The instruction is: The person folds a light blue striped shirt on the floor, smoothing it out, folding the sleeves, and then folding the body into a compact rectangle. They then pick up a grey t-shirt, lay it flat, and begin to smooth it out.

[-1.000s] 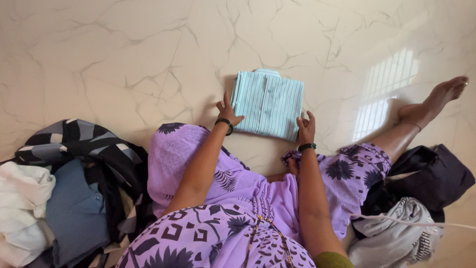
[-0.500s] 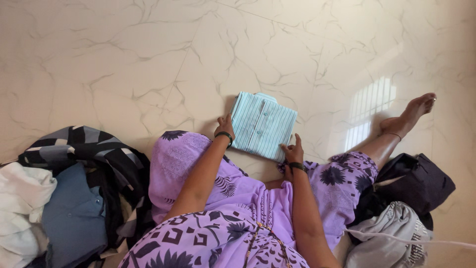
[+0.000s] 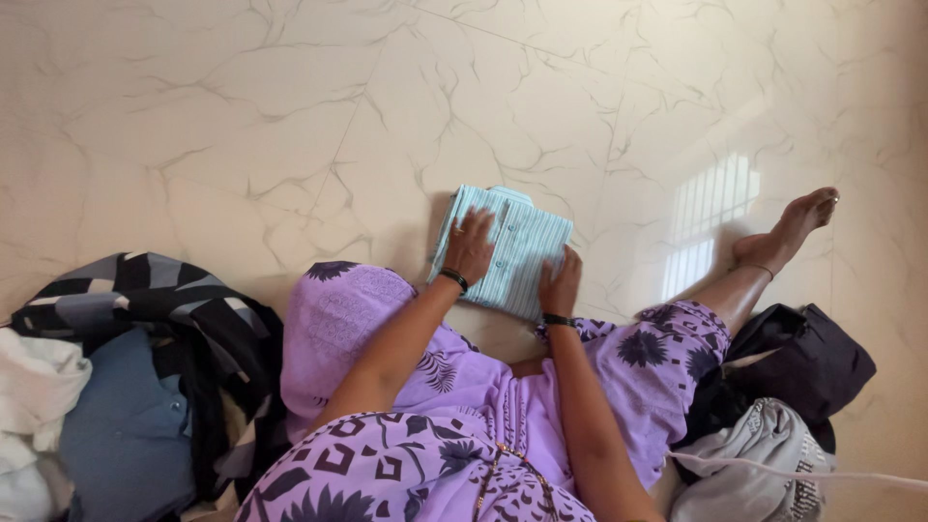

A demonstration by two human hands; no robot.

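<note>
A folded light-blue striped shirt (image 3: 517,242) lies on the pale marble floor (image 3: 242,126) in front of my purple-clad lap. My left hand (image 3: 470,245) rests flat on the shirt's left half, fingers spread. Along the shirt's lower right edge sits my right hand (image 3: 560,284), fingers laid over the cloth. Both wrists wear dark bangles. Whether either hand grips the fabric or only presses on it is not clear.
A heap of clothes lies at the left: a black-and-grey patterned piece (image 3: 145,300), a blue garment (image 3: 126,425), white cloth (image 3: 34,387). Dark clothing (image 3: 807,362) and a grey garment (image 3: 754,464) sit at the right. My bare foot (image 3: 788,227) stretches out to the right.
Both hands have moved from the shirt's near edge up onto its surface. The view has shifted slightly, so the shirt sits lower and more central.
</note>
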